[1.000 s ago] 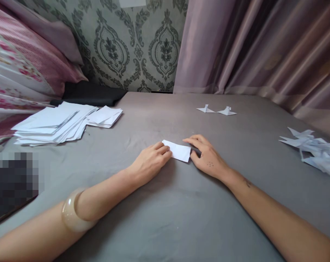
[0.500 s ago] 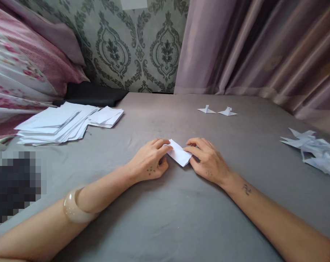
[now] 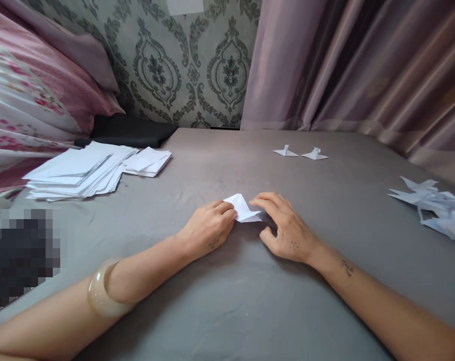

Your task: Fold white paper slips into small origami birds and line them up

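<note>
White folded paper (image 3: 242,208) is lying between the two hands on a grey cloth (image 3: 227,306), near the middle of the view. Its right end is tapering to a point that is aiming toward the right hand (image 3: 289,228). The left hand (image 3: 210,225) is grasping the paper at its left end, the fingers curling over the edge and partly covering it; the thumb is hiding behind the hand, so its exact place cannot be told. The right hand's fingers are released and slightly bent, the index finger reaching just beside the paper and the thumb standing apart below it. Whether a fingertip is touching the paper cannot be told.

A pale bracelet (image 3: 100,291) is circling the left forearm. Farther back on the left, a large stack of white sheets (image 3: 69,173) is lying with its edges fanning unevenly, and a smaller stack (image 3: 147,161) is sitting against its right side. A black cloth (image 3: 128,130) is lying just behind them. Toward the back right, two small folded paper figures (image 3: 315,154) are standing side by side. At the far right, a loose heap of folded white paper (image 3: 438,205) is overlapping in many pointed ends.
</note>
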{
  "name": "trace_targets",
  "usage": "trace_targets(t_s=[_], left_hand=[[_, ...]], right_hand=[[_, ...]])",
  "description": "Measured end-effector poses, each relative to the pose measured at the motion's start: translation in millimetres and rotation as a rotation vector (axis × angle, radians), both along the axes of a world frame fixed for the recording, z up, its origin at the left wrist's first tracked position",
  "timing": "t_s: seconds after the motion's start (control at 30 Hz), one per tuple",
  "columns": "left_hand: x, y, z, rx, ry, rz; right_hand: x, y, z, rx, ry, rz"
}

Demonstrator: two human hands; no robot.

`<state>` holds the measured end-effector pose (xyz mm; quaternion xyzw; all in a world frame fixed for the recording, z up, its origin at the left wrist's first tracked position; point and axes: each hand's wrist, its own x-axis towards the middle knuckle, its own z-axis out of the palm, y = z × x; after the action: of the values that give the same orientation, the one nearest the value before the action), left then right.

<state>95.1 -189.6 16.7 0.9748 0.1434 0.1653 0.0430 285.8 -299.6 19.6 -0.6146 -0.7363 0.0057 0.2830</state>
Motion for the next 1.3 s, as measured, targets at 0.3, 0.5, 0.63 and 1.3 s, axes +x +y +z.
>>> trace_targets(t_s=[0.3,0.5,0.63,1.3], left_hand=[[2.8,-12.3,-1.4,-0.394,-0.17,0.203],[5.9,-14.4,6.7,-0.535,-0.142,0.384],[7.4,-12.1,3.7,-0.558,-0.137,0.427],[5.7,-40.9,-9.5,0.06,0.086,0.139]], right_hand=[[1.9,4.4,-6.1,-0.14,0.156,-0.004],[1.0,16.0,-6.2,-0.211,0.234,-0.097],[-1.3,21.9,-5.6,-0.261,0.259,-0.183],[4.1,25.9,-16.0,-0.145,0.185,-0.148]])
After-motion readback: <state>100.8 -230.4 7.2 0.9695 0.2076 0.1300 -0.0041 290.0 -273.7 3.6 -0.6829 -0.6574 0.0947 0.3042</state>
